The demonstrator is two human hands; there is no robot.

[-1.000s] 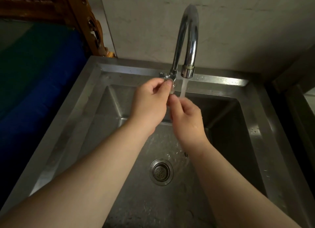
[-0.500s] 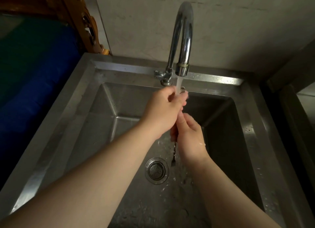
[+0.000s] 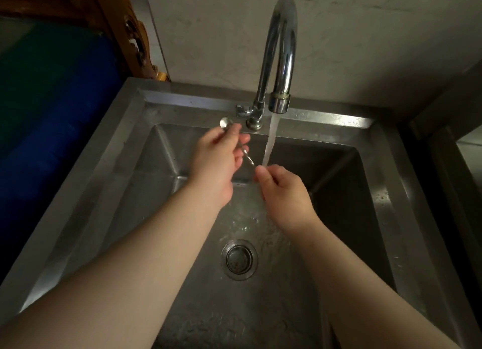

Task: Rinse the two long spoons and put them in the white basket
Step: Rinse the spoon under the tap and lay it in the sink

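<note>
Under the tap [image 3: 280, 61], a spoon [image 3: 226, 122] (unmarked) in the left hand [image 3: 216, 163]

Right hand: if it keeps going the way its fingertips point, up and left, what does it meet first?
Probably the spoon in the left hand. The right hand pinches close to its lower end under the water stream, though whether they already touch is unclear. Beyond lie the left hand's fingers.
</note>
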